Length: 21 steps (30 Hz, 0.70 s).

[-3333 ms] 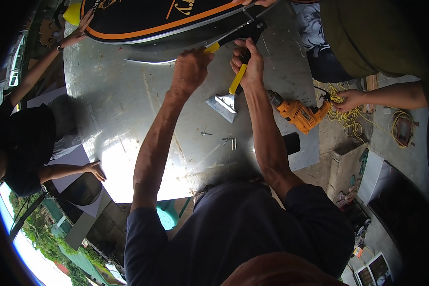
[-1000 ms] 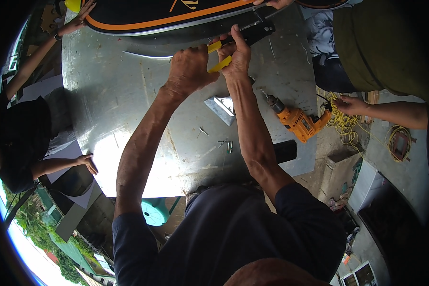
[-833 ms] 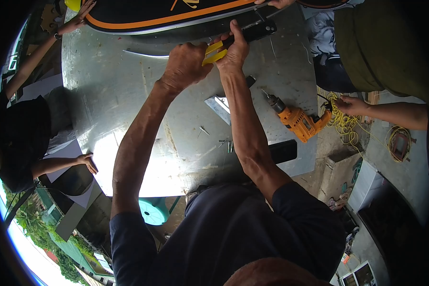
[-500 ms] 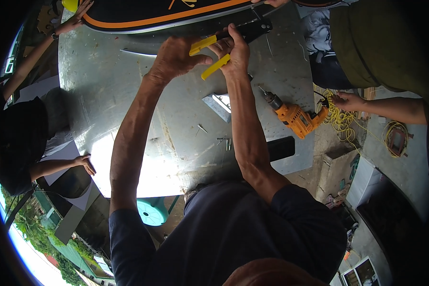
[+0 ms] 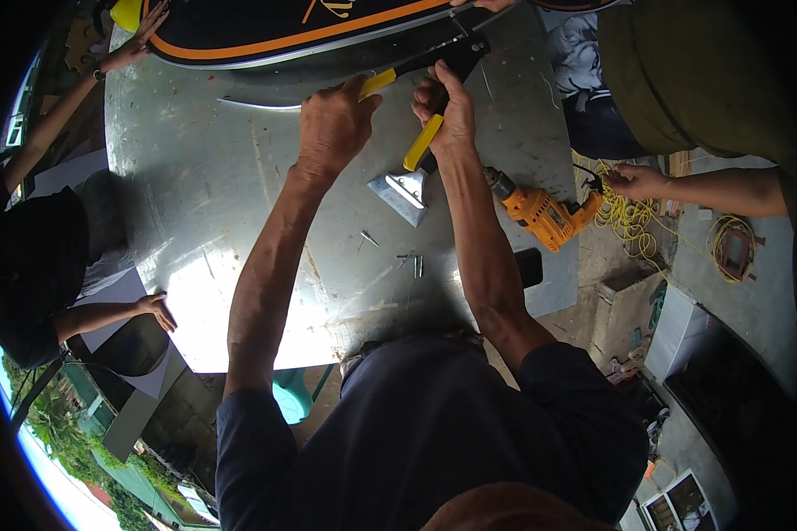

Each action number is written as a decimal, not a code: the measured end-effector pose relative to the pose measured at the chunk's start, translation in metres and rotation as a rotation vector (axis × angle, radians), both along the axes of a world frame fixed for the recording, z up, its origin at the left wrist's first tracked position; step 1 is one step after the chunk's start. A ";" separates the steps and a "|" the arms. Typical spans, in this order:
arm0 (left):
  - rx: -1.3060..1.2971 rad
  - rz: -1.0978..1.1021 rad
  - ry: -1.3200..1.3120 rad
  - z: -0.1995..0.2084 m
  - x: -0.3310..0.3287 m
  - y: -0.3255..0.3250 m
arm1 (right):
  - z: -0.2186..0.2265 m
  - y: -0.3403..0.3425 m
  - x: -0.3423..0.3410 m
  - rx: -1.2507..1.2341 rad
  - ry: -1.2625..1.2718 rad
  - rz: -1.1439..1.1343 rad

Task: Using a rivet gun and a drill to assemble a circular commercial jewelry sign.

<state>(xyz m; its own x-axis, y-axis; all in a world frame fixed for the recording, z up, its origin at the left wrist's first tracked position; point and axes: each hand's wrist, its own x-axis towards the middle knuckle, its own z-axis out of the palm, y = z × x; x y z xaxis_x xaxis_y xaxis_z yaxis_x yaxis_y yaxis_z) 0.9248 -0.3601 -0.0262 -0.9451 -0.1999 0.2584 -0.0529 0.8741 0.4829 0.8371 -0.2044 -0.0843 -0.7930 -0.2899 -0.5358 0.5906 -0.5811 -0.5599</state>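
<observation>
My left hand (image 5: 335, 133) is closed round one yellow-gripped handle of a black hand riveter (image 5: 462, 57). My right hand (image 5: 452, 119) wraps the other handle, close to the tool's head, and a yellow grip (image 5: 423, 143) sticks out below its fingers. The two handles stand wide apart. The riveter's nose is up at the silver rim of a black panel with an orange border (image 5: 239, 53). A curved metal strip (image 5: 261, 104) lies on the table beyond my left hand. Near my right wrist rests a scraper with a wide metal blade (image 5: 403, 195).
An orange power drill (image 5: 547, 217) lies right of my right forearm, near a black phone-like slab (image 5: 530, 268). Several rivets (image 5: 418, 265) are scattered on the metal table (image 5: 186, 177). Co-workers' hands (image 5: 137, 46) hold the panel's left and right; another hand (image 5: 157, 311) touches the table's left edge.
The riveter's handles have spread further apart. My left hand has closed more fully on its handle, while my right hand has shifted slightly right and nearer to me.
</observation>
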 end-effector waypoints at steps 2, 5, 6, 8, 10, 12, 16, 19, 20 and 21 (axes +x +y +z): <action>0.010 0.013 -0.092 0.009 0.002 0.009 | -0.004 -0.009 -0.002 -0.226 0.009 0.021; -0.083 0.010 -0.225 0.018 0.012 0.029 | -0.005 -0.010 -0.002 -0.517 0.060 0.121; -0.210 -0.009 -0.214 0.020 0.012 0.035 | -0.005 -0.009 -0.002 -0.572 0.076 0.147; -0.250 -0.010 -0.270 0.021 0.010 0.043 | -0.007 -0.010 -0.001 -0.675 0.100 0.177; -0.348 -0.009 -0.406 0.021 0.006 0.046 | -0.009 -0.012 0.000 -0.612 0.128 0.151; -0.282 0.005 -0.433 0.019 0.000 0.043 | -0.012 -0.016 -0.001 -0.578 0.181 0.153; -0.215 0.044 -0.391 0.009 -0.002 0.032 | -0.014 -0.029 -0.001 -0.513 0.146 0.068; -0.028 0.022 -0.383 0.002 -0.003 0.025 | -0.007 -0.041 -0.006 -0.362 0.037 -0.058; -0.038 0.008 -0.353 0.001 -0.003 0.025 | -0.004 -0.044 -0.007 -0.243 -0.056 -0.139; -0.082 -0.010 -0.269 0.000 -0.001 0.025 | -0.001 -0.042 -0.003 -0.238 -0.067 -0.147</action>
<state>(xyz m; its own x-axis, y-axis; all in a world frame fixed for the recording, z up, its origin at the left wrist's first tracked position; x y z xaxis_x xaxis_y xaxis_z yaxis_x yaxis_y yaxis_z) 0.9240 -0.3351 -0.0257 -0.9837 -0.1793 0.0133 -0.1609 0.9108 0.3801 0.8340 -0.2468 -0.0851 -0.8010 -0.2980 -0.5192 0.5212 -0.7738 -0.3600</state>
